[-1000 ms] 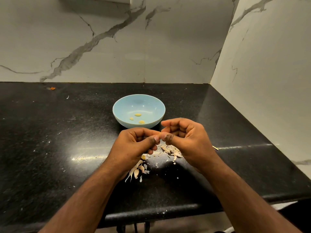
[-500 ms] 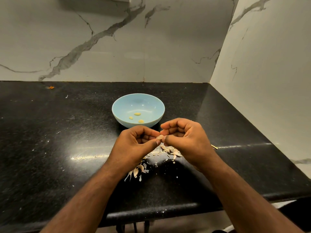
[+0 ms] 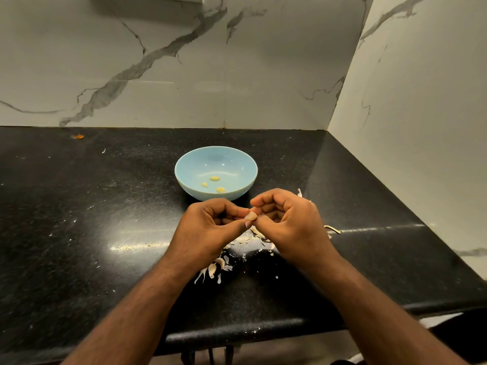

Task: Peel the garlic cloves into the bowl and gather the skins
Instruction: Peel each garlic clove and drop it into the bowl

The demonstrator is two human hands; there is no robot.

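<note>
A person's left hand point(image 3: 210, 227) and right hand point(image 3: 287, 222) together pinch a single garlic clove point(image 3: 251, 215) between thumbs and curled fingers, above a black stone counter point(image 3: 79, 233). Just beyond the hands sits a pale blue bowl point(image 3: 184, 180) holding three peeled cloves point(image 3: 214, 178). Loose skins point(image 3: 218, 264) lie scattered under the wrists, partly hidden. Marble walls point(image 3: 263, 75) enclose the corner.

A black speckled countertop point(image 3: 79, 233) fills the lower frame, glare streaking its middle. White marble walls point(image 3: 158, 61) with grey veins meet in a corner at upper right.
</note>
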